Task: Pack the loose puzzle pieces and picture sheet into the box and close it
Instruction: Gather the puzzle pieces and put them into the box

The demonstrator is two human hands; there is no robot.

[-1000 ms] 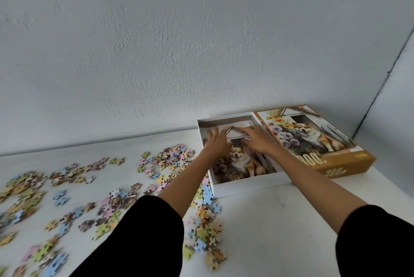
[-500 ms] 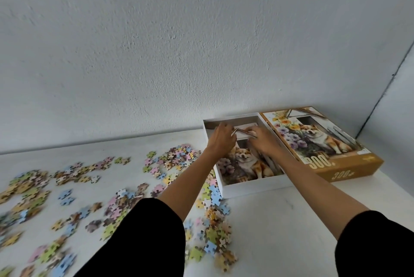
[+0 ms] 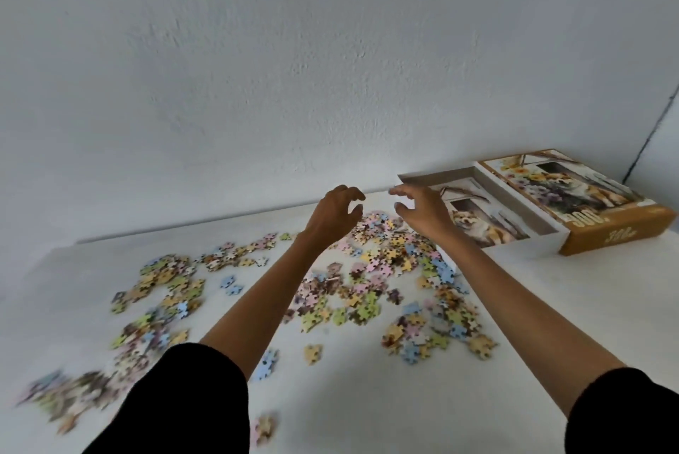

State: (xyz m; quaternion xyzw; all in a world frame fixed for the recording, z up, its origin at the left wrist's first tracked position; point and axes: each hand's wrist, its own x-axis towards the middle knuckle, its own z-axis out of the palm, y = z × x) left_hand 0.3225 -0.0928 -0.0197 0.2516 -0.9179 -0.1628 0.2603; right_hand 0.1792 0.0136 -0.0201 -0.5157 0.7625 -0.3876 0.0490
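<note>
Loose pastel puzzle pieces [image 3: 367,292] lie scattered over the white table. The white box base [image 3: 529,248] sits at the right rear, and the picture sheet [image 3: 485,225] with a dog lies flat inside it. Beside it on the right lies the orange lid [image 3: 602,207]. My left hand [image 3: 336,214] and my right hand [image 3: 422,213] hover side by side above the far heap of pieces, just left of the box. Both have loosely curved, spread fingers and hold nothing.
A plain white wall [image 3: 330,67] rises directly behind the table [image 3: 367,398]. More pieces lie blurred at the near left [image 3: 73,395]. A wall corner stands behind the lid at the far right.
Both hands have left the picture sheet inside the box and moved left, over the pile of pieces. The view has shifted left, so the box now sits further right.
</note>
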